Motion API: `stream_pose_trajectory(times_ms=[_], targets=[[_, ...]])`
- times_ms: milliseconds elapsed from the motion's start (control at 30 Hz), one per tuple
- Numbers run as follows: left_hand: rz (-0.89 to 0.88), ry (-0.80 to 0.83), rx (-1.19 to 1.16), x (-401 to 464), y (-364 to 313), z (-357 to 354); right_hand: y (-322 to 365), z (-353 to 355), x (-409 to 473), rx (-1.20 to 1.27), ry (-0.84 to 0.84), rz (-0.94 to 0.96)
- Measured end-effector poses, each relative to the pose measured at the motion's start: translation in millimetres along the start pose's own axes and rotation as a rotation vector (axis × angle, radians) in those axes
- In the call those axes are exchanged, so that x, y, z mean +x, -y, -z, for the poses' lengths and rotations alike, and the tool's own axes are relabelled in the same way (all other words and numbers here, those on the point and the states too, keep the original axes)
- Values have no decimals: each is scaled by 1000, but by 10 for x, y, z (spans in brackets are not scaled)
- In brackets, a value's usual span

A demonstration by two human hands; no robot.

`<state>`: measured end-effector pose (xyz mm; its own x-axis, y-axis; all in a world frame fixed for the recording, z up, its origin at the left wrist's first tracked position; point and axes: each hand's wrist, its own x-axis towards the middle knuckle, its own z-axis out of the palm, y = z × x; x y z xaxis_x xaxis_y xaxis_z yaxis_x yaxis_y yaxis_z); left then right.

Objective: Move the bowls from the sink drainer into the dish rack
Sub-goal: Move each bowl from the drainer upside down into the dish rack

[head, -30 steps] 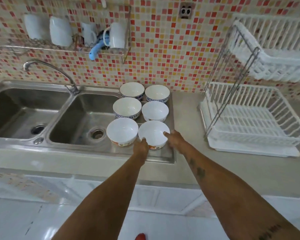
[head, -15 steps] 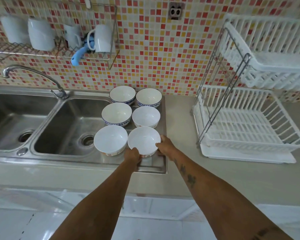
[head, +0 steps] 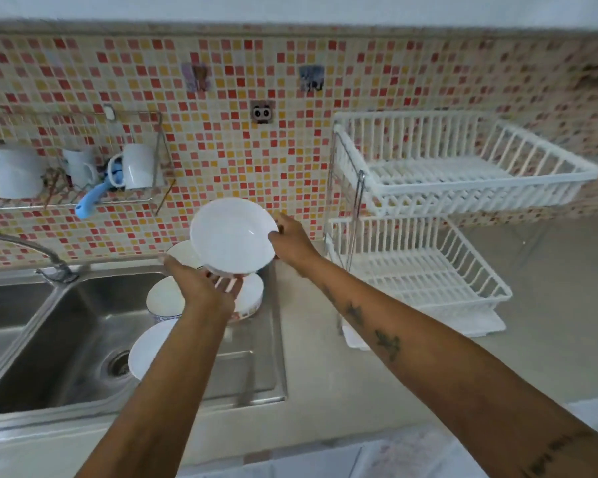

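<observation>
A white bowl (head: 233, 234) is lifted in the air above the sink drainer (head: 256, 370), tilted toward me. My left hand (head: 201, 282) supports it from below and my right hand (head: 290, 239) grips its right rim. Several other white bowls stay on the drainer beneath, partly hidden by my arms: one (head: 164, 298) left of my left wrist, one (head: 145, 350) nearer to me, one (head: 251, 296) under the lifted bowl. The white two-tier dish rack (head: 425, 284) stands to the right on the counter, both tiers holding nothing.
A double steel sink (head: 66, 343) with a faucet (head: 45, 257) lies at the left. A wall shelf (head: 66, 198) carries white mugs and a blue-handled tool. A grey counter (head: 549, 305) stretches right of the rack. Mosaic tiles cover the wall behind.
Both hands have lifted the nearest right bowl off the drainer and raised it. The view has tilted upward, showing more of the wall and rack.
</observation>
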<state>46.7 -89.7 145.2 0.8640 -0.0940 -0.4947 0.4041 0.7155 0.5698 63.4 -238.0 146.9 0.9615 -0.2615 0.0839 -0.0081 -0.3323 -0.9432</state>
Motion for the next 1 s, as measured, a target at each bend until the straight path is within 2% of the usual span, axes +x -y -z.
stream_pose_trajectory(times_ms=[67, 167, 233, 333, 467, 567, 733, 867, 1000], targets=[[18, 172, -36, -289, -220, -467, 460, 369, -57, 71, -60, 96], [12, 474, 102, -696, -319, -1121, 973, 960, -209, 98, -162, 242], [-6, 624, 207, -906, -265, -1507, 1171, 1398, -308, 120, -241, 300], [80, 845, 323, -1119, -33, -2006, 1255, 2086, -439, 178, -330, 311], [240, 1014, 407, -1273, 437, -2540, 1089, 2852, -590, 225, -480, 277], [280, 1081, 449, -1296, 819, -2808, 916, 3299, -690, 256, -504, 241], [-21, 997, 658, -1128, 1385, -3163, 730, 3871, -648, 156, -507, 148], [-429, 851, 968, -837, 1824, -3440, 499, 4168, -412, 86, -470, 30], [-782, 806, 1216, -505, 2207, -3661, 119, 4404, -90, -64, -435, -99]])
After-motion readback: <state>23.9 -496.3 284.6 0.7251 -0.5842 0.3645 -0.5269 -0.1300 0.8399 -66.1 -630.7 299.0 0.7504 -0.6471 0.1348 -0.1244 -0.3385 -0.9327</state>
